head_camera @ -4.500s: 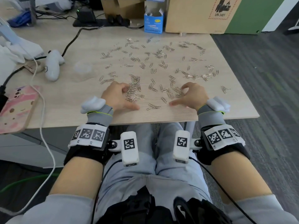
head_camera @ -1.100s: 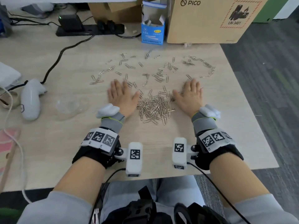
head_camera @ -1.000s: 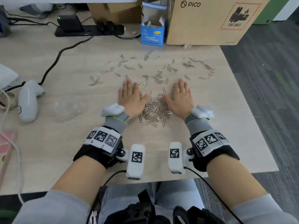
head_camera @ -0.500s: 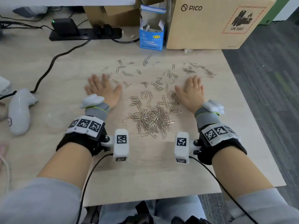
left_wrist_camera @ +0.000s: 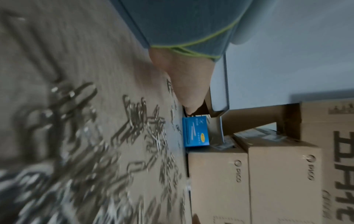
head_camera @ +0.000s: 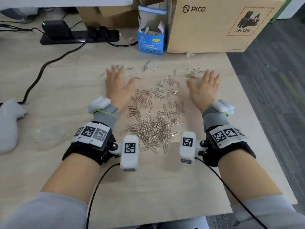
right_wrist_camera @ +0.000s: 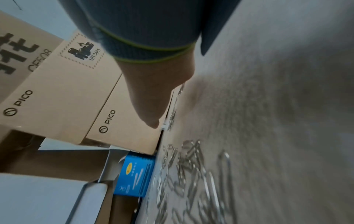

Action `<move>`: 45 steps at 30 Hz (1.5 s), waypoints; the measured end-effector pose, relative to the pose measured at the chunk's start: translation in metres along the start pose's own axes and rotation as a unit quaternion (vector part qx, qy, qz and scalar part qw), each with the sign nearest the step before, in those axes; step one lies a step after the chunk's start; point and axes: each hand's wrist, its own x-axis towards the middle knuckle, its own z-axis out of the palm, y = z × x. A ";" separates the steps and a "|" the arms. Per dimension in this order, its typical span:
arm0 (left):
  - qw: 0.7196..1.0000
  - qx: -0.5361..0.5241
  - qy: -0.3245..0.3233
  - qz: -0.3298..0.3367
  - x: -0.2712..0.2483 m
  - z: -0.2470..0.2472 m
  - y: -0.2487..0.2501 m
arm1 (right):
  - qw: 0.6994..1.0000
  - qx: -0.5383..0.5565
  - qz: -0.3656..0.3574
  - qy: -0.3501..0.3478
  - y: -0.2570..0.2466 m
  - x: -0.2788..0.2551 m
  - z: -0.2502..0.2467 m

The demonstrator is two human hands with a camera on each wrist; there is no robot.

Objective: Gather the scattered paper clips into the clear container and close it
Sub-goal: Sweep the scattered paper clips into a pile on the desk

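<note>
A heap of silver paper clips point(head_camera: 153, 129) lies on the wooden desk point(head_camera: 49, 83) between my wrists, with looser clips trailing away from me. Several stray clips point(head_camera: 144, 67) lie further out. My left hand point(head_camera: 122, 80) rests flat and open on the desk left of the clips, its fingertips among the far strays. My right hand point(head_camera: 201, 80) lies flat and open on the right, next to a small cluster of clips point(head_camera: 191, 74). The clear container point(head_camera: 49, 138) is faintly visible left of my left wrist. Both wrist views show blurred clips point(left_wrist_camera: 114, 144) point(right_wrist_camera: 191, 166) beside each palm.
A blue carton point(head_camera: 151, 38) and a large PICO cardboard box point(head_camera: 214, 25) stand along the desk's far edge. A black power strip point(head_camera: 79, 35) and its cable point(head_camera: 41, 71) lie far left. A white controller point(head_camera: 8, 126) sits at the left edge. Desk's right edge drops to carpet.
After pushing the clips into one heap, both hands spread apart and have now slid further away from me, reaching the far stray clips. The left hand has moved inward.
</note>
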 end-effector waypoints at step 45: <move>0.965 -0.036 -0.174 0.190 0.005 0.023 0.007 | 0.944 0.064 -0.245 -0.211 -0.034 -0.022 0.021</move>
